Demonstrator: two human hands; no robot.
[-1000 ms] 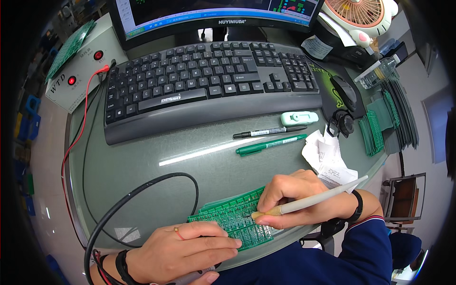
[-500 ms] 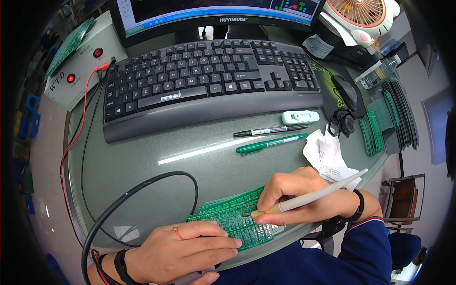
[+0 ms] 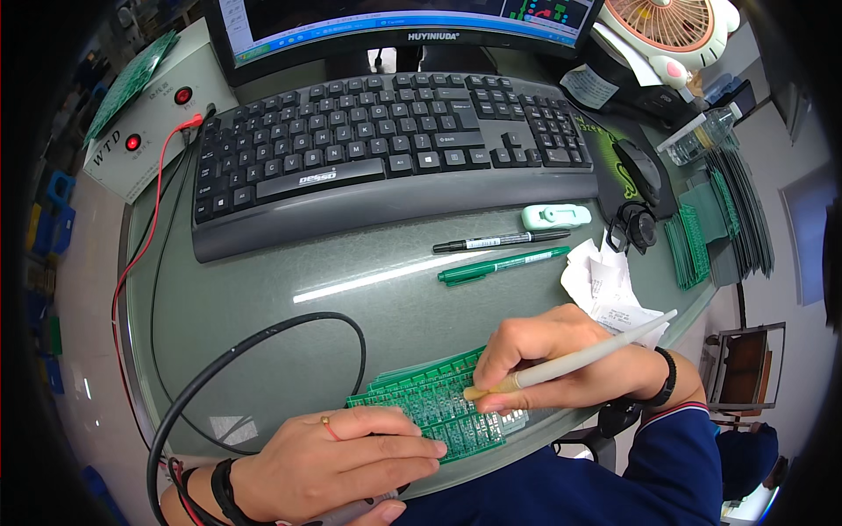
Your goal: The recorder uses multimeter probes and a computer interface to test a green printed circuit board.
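A panel of green circuit boards, stacked on similar panels, lies at the desk's near edge. My left hand rests its fingers on the panel's left part. Between its thumb and palm it keeps a grey pen-shaped tool, whose tip is hidden; black and red leads run by the wrist. My right hand pinches a white pen-shaped tool with a yellowish front end, held slanted over the upper right of the panel. Whether its tip touches the board I cannot tell.
A black keyboard spans the desk below a monitor. Two pens, crumpled papers and a mouse lie to the right. More boards stand at the right edge. A thick black cable loops at the left.
The white tool's front end has shifted very slightly; a small dark bit visible at its tip before no longer shows. My left hand stays in place on the panel.
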